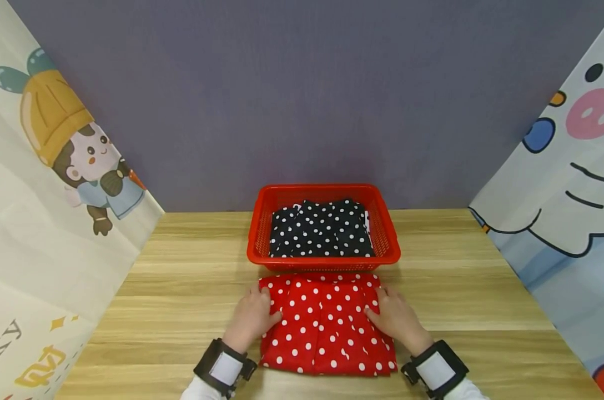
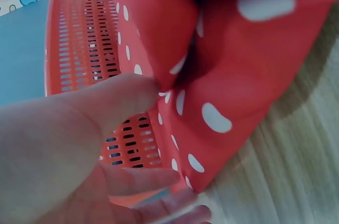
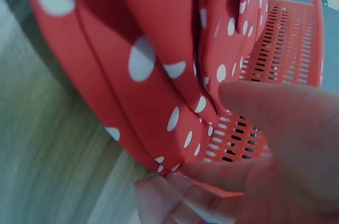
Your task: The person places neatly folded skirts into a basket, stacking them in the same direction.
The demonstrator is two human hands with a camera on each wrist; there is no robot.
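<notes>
A light wooden table [image 1: 182, 289] carries a red perforated plastic basket [image 1: 387, 239] at twelve o'clock, holding a folded navy cloth with white dots [image 1: 322, 230], and just beside its near rim at six o'clock lies a folded red cloth with white polka dots [image 1: 327, 328], its long axis running from six to twelve o'clock, far edge toward the basket. The left hand [image 1: 252, 318] grasps the red cloth's nine o'clock edge, thumb over and fingers [image 2: 159, 179] under. The right hand [image 1: 394, 318] grips the three o'clock edge likewise, pinching the fold.
</notes>
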